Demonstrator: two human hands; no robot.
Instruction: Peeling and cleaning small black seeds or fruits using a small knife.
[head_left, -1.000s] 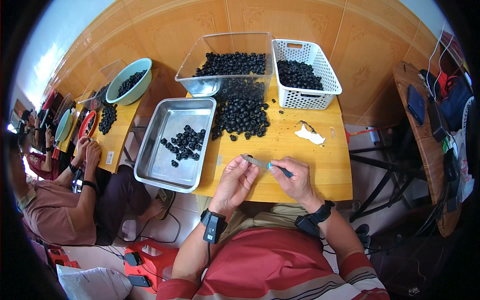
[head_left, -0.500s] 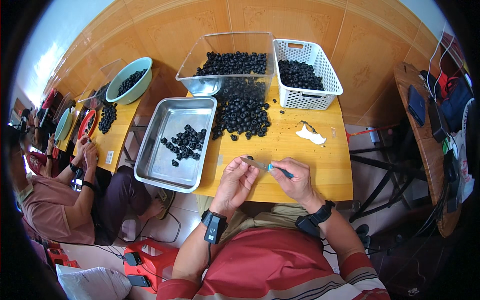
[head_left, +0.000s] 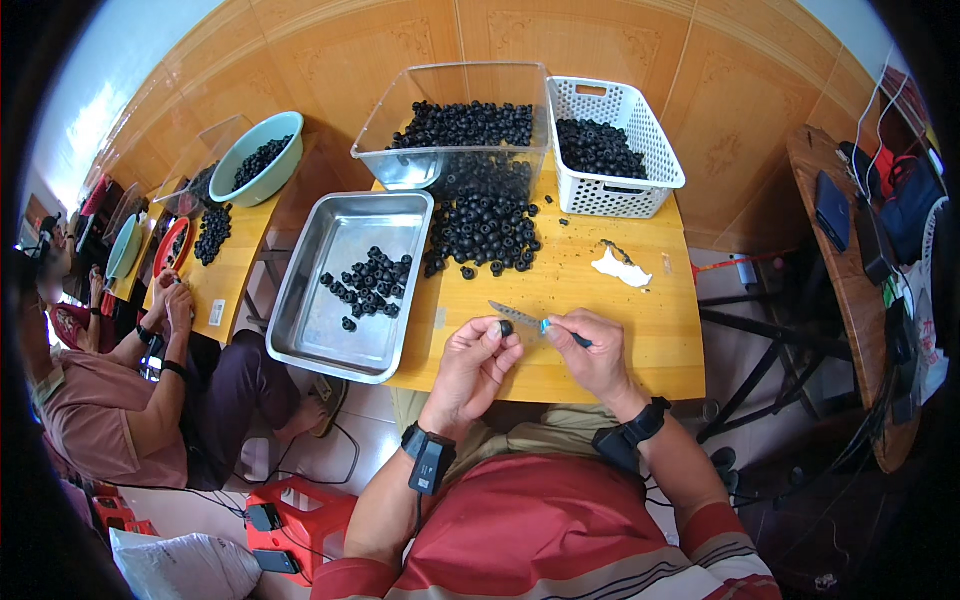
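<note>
Between the thumb and fingertips of my left hand [head_left: 472,362] is a small black round part [head_left: 506,328], pinched above the near side of the table. My right hand [head_left: 595,358] is closed round the handle of a small knife [head_left: 517,315]; its grey blade points left, just beyond the black part and apart from it. Past my hands, a heap of black round parts with holes [head_left: 485,232] lies on the wooden table [head_left: 580,290]. Left of it, a shallow metal tray [head_left: 350,350] holds a loose group of similar parts.
A clear plastic bin [head_left: 370,150] and a white perforated basket [head_left: 620,205], both holding black parts, stand at the back. White crumpled material [head_left: 622,268] lies at the right. On the left, another person [head_left: 120,410] works beside a teal basin [head_left: 290,165]. A red stool [head_left: 300,515] stands below.
My right hand has moved slightly right and the blade has come away from the part in my left hand. That part now shows more fully.
</note>
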